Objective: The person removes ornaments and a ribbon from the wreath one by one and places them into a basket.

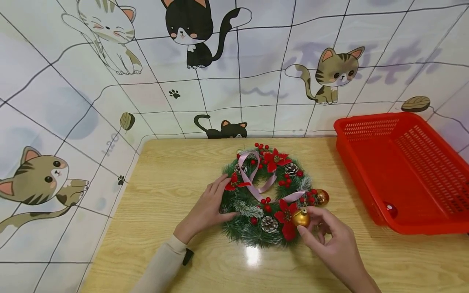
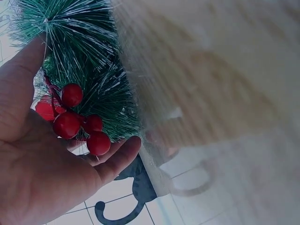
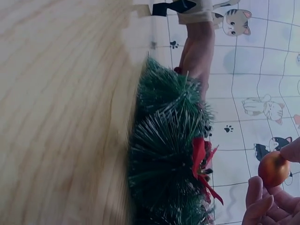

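Note:
A green Christmas wreath [image 1: 238, 226] lies on the table, dressed with red poinsettias, berries, pine cones and a pale pink ribbon [image 1: 249, 179]. My left hand [image 1: 205, 211] holds its left side, thumb and fingers spread around the edge; in the left wrist view, red berries [image 2: 67, 125] hang in front of the palm. Between thumb and fingertips, my right hand [image 1: 335, 240] pinches a small gold Christmas ball [image 1: 301, 218] above the wreath's front right, beside a poinsettia [image 1: 286, 213]. Another shiny ball [image 1: 322, 197], reddish gold, sits at the wreath's right edge.
A red plastic basket [image 1: 360, 179] stands on the right side of the wooden table [image 1: 165, 171], with a red ball [image 1: 390, 209] inside near its front left corner. Behind and to the left rises a cat-patterned wall covering [image 1: 256, 93].

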`<state>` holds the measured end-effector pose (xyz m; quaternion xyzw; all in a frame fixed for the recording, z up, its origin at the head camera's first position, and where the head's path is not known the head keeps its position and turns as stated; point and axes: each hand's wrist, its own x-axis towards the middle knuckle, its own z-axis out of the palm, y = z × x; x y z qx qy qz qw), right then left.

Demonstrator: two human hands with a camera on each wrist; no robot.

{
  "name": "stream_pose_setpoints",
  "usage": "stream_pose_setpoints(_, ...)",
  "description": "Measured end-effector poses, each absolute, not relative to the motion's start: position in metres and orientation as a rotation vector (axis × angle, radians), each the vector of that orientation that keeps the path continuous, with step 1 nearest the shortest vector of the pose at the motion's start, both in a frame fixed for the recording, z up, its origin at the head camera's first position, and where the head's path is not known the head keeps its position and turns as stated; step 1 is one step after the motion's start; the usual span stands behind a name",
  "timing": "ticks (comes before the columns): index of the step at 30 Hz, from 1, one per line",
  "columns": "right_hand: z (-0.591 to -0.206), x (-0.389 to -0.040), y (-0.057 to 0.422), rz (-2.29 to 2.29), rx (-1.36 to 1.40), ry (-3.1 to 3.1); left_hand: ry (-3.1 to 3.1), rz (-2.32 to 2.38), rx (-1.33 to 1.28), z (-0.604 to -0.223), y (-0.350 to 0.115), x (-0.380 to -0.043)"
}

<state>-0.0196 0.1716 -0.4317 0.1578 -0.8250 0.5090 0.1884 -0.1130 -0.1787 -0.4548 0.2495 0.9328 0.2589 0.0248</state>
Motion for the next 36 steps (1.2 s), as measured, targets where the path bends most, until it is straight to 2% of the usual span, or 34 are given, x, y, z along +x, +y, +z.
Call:
stream_pose_setpoints(26,-0.427,-0.03,0.198,1.471,0.311,-2.304,2.874,0.734,0.854,-0.454,-0.187,-0.123)
stream_pose_setpoints(36,-0.421,-0.03,0.202,1.439,0.214,-2.393,2.849,0.811,0.787,-0.451,-0.184,-0.122)
